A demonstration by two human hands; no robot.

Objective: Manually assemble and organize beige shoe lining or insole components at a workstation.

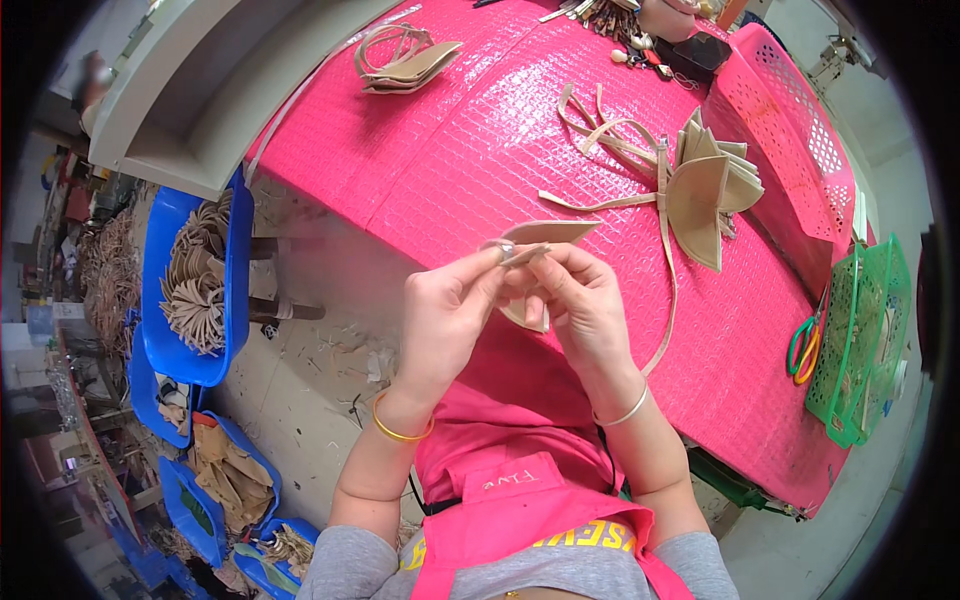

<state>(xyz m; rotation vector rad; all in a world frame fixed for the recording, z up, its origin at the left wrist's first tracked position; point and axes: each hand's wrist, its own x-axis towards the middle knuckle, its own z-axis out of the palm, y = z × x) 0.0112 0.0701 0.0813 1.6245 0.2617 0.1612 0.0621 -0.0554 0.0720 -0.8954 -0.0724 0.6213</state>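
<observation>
Both hands meet in front of me over the near edge of the pink table. My left hand pinches a beige leather piece near a small metal fitting, maybe a buckle. The fingers of my right hand are closed on the same piece, close beside the fitting. Part of the leather sticks out beyond my fingers, and another part hangs below them. To the right lies a fanned bunch of similar beige leather pieces with thin straps spread beside it.
A small stack of strapped leather pieces lies on the pink table. Pink basket, green basket and scissors are at right. Blue bins with leather parts stand at left, below a grey shelf.
</observation>
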